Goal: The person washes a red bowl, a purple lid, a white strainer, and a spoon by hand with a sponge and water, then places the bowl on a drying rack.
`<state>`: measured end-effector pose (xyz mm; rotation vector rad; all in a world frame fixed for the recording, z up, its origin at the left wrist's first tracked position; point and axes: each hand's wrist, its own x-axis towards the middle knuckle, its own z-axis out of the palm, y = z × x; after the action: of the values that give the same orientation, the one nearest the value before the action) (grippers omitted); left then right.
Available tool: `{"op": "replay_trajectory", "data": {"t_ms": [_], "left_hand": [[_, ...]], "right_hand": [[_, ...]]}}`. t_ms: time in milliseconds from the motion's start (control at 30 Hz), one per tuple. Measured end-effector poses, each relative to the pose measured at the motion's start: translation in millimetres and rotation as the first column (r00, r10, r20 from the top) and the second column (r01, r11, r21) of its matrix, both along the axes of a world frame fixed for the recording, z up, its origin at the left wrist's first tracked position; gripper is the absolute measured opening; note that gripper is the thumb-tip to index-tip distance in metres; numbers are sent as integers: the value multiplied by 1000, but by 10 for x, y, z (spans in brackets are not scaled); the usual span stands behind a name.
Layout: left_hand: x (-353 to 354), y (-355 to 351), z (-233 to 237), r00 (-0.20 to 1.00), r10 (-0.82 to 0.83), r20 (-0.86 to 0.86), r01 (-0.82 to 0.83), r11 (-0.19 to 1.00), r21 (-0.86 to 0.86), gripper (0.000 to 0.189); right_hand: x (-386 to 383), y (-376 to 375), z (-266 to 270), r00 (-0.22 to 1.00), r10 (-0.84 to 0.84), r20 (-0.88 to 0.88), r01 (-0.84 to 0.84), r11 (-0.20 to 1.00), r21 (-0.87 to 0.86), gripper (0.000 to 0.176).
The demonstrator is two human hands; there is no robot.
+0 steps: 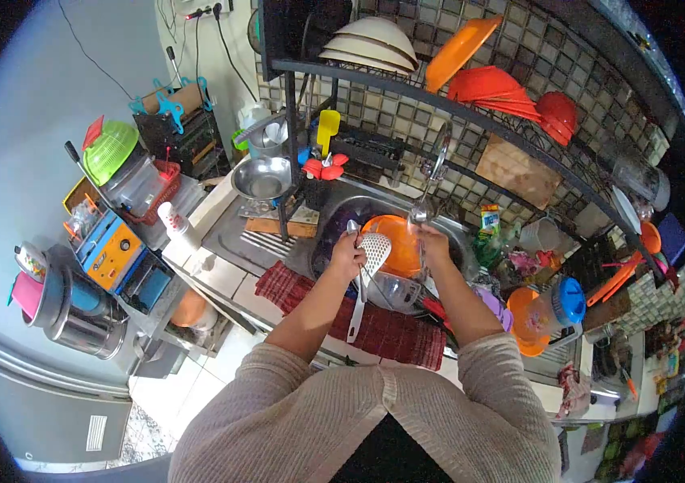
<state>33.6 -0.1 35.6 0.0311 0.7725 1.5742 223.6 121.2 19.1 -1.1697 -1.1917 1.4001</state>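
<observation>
Over the sink, my left hand is closed around a perforated metal skimmer, whose handle points down toward the front edge. A second thin metal handle also shows by these fingers. My right hand is under the faucet, its fingers curled by a shiny rounded metal piece that I cannot make out clearly. Between and behind both hands lies an orange basin in the sink. Below it is a clear or metal container, partly hidden by the forearm.
A dark red cloth lies along the counter front. To the left stand a metal bowl and stacked cups. On the right are an orange bowl and a blue-lidded jug. A dish rack hangs above.
</observation>
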Motion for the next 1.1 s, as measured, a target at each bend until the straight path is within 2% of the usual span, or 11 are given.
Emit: {"op": "replay_trajectory", "data": {"t_ms": [67, 200, 267, 300, 433, 500, 633, 667, 700, 833, 1100], "left_hand": [[-14, -70, -30, 1000, 12, -6, -12, 1000, -5, 7], [-24, -202, -129, 997, 65, 50, -66, 998, 6, 6], [-23, -306, -114, 997, 66, 27, -66, 998, 19, 6], [-19, -343, -121, 995, 89, 33, -89, 996, 3, 6], [76, -525, -120, 986, 158, 47, -158, 987, 0, 7], [130, -589, -107, 987, 156, 48, -157, 988, 7, 7], [287, -640, -188, 986, 155, 64, -155, 988, -12, 7], [328, -648, -220, 987, 137, 80, -138, 990, 6, 6], [369, -650, -259, 987, 141, 80, -143, 990, 14, 2], [523, -687, -225, 987, 143, 68, -142, 990, -17, 4], [656, -703, -223, 982, 140, 127, -140, 990, -5, 3]], "right_hand": [[18, -11, -18, 983, 103, -152, -104, 995, 1, 14], [11, 2, -241, 981, 178, -82, -177, 984, 20, 10], [-68, 48, -230, 982, 138, 125, -171, 938, 302, 14], [-37, 84, -203, 918, -36, 396, -165, 871, 463, 23], [-170, 180, 481, 756, -122, 644, -249, 855, 455, 27], [-229, 201, 826, 569, -42, 821, -302, 918, 256, 31], [-260, 869, 176, 875, 11, 483, -221, 898, 380, 32], [-205, 767, 226, 916, 171, 363, -249, 951, 182, 30], [-139, 653, 263, 932, 298, 206, -301, 954, -21, 28], [54, 63, 358, 940, 340, 45, -332, 935, -129, 26], [28, 189, 131, 884, 442, -156, -457, 885, -84, 26]]}}
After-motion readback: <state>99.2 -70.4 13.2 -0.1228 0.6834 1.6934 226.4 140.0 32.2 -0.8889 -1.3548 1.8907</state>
